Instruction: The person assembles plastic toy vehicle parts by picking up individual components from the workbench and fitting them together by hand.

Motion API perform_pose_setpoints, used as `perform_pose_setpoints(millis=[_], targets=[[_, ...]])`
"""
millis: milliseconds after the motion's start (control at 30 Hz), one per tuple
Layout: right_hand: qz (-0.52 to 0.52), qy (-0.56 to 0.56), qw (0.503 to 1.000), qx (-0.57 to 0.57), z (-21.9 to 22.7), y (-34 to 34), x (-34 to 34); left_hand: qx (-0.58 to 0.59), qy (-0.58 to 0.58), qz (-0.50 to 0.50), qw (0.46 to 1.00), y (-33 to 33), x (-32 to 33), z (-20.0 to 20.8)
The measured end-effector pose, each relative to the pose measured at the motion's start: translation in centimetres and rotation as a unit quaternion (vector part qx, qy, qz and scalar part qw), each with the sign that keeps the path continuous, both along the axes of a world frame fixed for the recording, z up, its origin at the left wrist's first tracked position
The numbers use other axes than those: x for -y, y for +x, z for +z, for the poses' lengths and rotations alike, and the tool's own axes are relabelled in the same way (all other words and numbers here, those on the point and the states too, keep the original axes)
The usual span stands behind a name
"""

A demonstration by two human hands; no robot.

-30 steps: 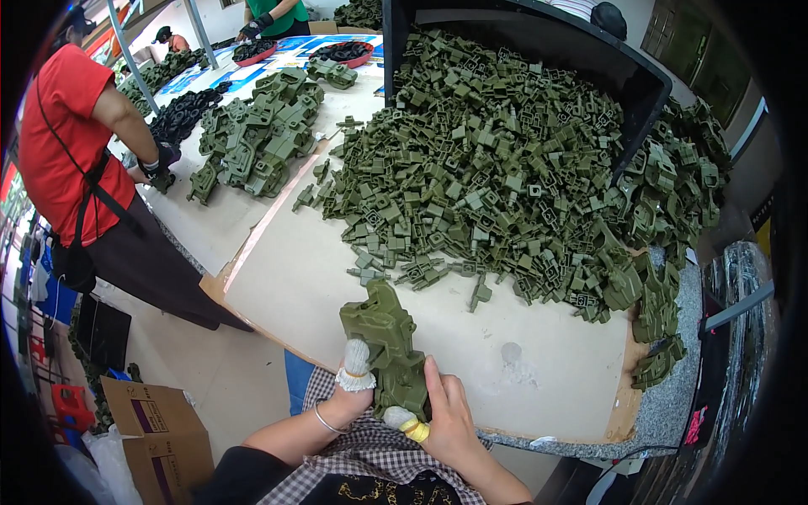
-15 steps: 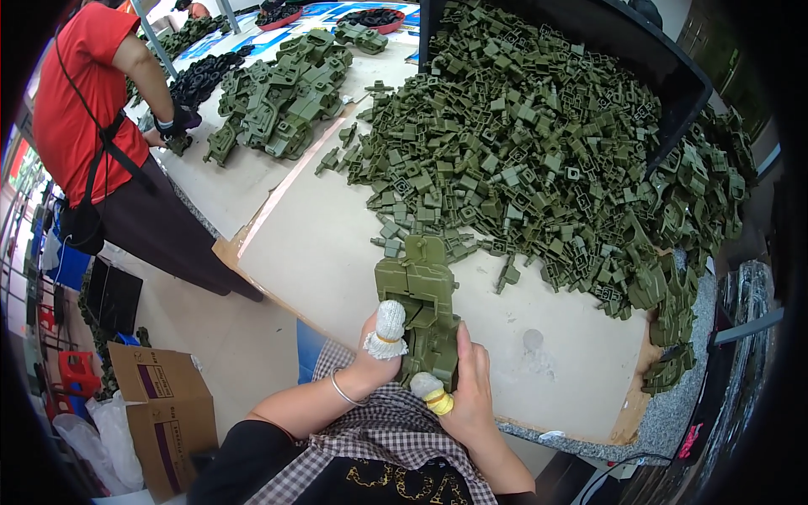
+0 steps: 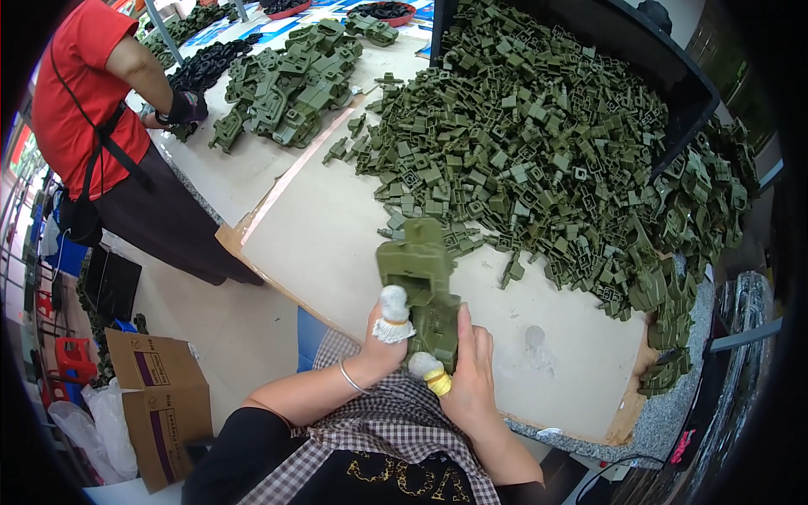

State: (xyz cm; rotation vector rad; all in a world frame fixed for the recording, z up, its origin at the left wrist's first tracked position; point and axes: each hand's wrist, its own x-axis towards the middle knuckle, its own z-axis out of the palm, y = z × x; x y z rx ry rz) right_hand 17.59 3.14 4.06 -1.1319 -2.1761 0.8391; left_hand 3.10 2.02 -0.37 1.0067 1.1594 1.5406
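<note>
Between my two hands I hold a green plastic toy vehicle body (image 3: 418,268) over the front edge of the table. My left hand (image 3: 385,337) grips its left side, with a white cloth cover tied round the thumb. My right hand (image 3: 467,374) grips the right side, its thumb wrapped in cloth with a yellow band and its fingers along the edge. The fingers beneath the body are hidden. Just beyond it lies a large heap of small green plastic parts (image 3: 513,160).
A black bin (image 3: 686,126) lies tipped behind the heap. Green vehicle bodies (image 3: 290,84) are piled at the far left, near a person in a red shirt (image 3: 84,101). More green parts (image 3: 665,303) line the right edge. A cardboard box (image 3: 164,412) stands at lower left.
The vehicle body has tilted and risen slightly in my hands, its far end a little farther from me. Both hands keep their hold. The view has shifted slightly.
</note>
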Motion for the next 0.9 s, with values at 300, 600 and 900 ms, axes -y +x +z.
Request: perform_pose_setpoints(millis=[300,600,900], targets=[[0.051,0.088,0.995,-0.016,2.4,0.6,-0.4,0.283,-0.04,-0.139,0.948,0.0,1.4,0.0],[0.041,-0.397,0.824,-0.403,-0.9,1.1,-0.4,0.32,0.058,-0.132,0.936,0.0,-0.1,1.4],[0.057,-0.199,0.967,-0.151,-0.7,5.2,-6.4,-0.317,0.059,-0.27,0.907,-4.3,-0.5,9.8]])
